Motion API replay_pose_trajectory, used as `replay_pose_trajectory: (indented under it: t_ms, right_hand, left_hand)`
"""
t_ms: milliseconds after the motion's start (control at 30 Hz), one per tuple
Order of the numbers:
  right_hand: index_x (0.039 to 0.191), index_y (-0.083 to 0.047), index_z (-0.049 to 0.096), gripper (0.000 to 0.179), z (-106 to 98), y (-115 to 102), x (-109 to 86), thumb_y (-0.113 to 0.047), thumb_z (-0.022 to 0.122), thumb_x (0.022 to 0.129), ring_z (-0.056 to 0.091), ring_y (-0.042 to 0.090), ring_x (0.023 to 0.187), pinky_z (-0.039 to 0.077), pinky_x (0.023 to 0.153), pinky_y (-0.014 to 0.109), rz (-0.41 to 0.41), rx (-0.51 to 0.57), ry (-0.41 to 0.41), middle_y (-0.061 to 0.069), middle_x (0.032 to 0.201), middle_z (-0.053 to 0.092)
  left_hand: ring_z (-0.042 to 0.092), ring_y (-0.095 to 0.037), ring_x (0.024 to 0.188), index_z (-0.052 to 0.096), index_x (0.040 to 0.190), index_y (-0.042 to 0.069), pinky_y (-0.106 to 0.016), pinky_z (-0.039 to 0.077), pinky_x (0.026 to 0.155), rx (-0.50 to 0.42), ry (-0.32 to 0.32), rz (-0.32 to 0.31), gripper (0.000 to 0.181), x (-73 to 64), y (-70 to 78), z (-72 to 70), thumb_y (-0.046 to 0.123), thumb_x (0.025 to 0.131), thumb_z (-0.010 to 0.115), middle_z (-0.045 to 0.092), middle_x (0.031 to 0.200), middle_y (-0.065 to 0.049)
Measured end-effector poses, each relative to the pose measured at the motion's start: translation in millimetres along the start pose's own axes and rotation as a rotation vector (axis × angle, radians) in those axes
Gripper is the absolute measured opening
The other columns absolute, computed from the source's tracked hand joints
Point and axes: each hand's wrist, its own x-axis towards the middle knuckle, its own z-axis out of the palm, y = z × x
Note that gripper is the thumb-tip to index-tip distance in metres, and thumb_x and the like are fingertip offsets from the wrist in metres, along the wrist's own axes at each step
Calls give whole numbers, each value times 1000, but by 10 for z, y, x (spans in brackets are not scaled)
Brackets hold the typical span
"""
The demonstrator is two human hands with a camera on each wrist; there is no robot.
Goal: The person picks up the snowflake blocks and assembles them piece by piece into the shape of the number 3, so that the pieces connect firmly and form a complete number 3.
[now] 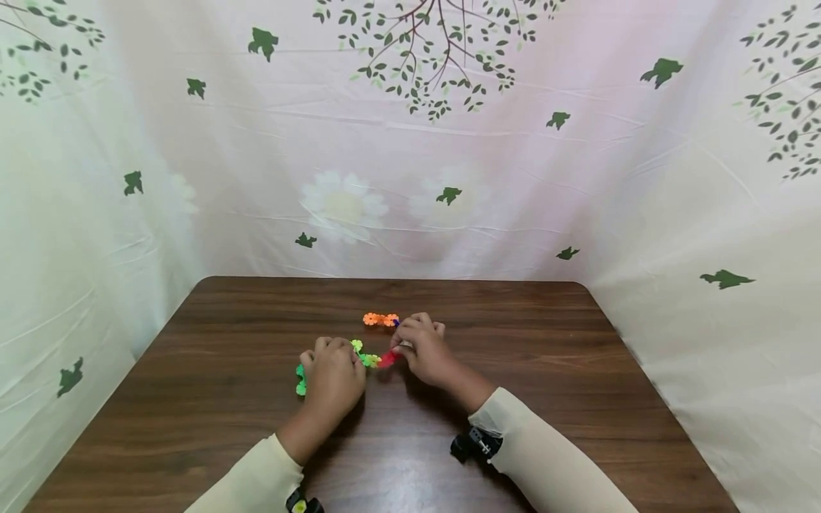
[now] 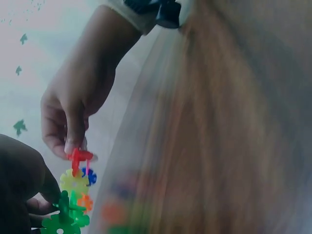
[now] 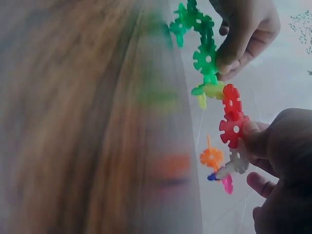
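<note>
A chain of interlocking flower-shaped plastic discs runs between the two hands over the table. My left hand [image 1: 335, 377] grips its green discs [image 3: 204, 58], near a yellow disc [image 3: 213, 90]. Farther along, my right hand [image 1: 425, 349] pinches the red discs [image 3: 232, 129] between thumb and fingers. Past the red, a whitish disc [image 3: 238, 161] sits by the right fingers, with blue, pink and orange discs [image 1: 380, 319] beyond it. In the head view the hands cover parts of the chain. How the far pieces join is partly hidden.
The brown wooden table [image 1: 545, 342] has rounded far corners. White curtains [image 1: 385, 142] printed with leaves and flowers hang behind it and along both sides. Black camera straps [image 1: 476, 443] sit at the wrists, over the light sleeves.
</note>
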Motion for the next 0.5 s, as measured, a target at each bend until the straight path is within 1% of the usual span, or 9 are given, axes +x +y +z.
replay_pose_trajectory:
  t_ms: [67,167,233,367,500]
  right_hand:
    - [88,-17,75,10,-24,39,1,-12,81,94,57,34,125,32,97,57,3,2,-19,3,110,75]
    - [88,-18,77,11,-52,112,4,-11,81,96,54,34,128,31,100,59,27,-4,-68,3,114,71]
    - [88,-19,78,13,-62,161,13,-10,81,96,52,34,130,32,101,60,34,-15,-97,3,116,69]
    - [87,-20,78,14,-75,236,36,-9,82,96,52,35,131,35,102,61,28,-43,-131,4,117,69]
    - [89,-19,79,12,-97,269,42,-10,81,97,52,36,132,36,101,58,20,-35,-181,5,119,68]
  left_hand:
    - [61,-39,114,69,70,5,-59,40,90,18,-27,-13,19,-15,52,17,6,88,72,79,112,-15]
    - [59,-36,108,65,62,9,-52,39,84,33,-78,-32,25,-24,126,51,7,86,71,78,115,-14]
    - [58,-34,105,64,62,9,-50,38,82,43,-99,-39,24,-29,164,77,8,85,71,77,115,-13]
    - [56,-34,107,66,65,7,-51,40,84,65,-107,-35,23,-32,211,117,11,86,74,76,118,-13]
    - [54,-34,107,66,63,10,-48,39,82,77,-122,-15,33,-24,216,118,20,90,82,74,117,-12]
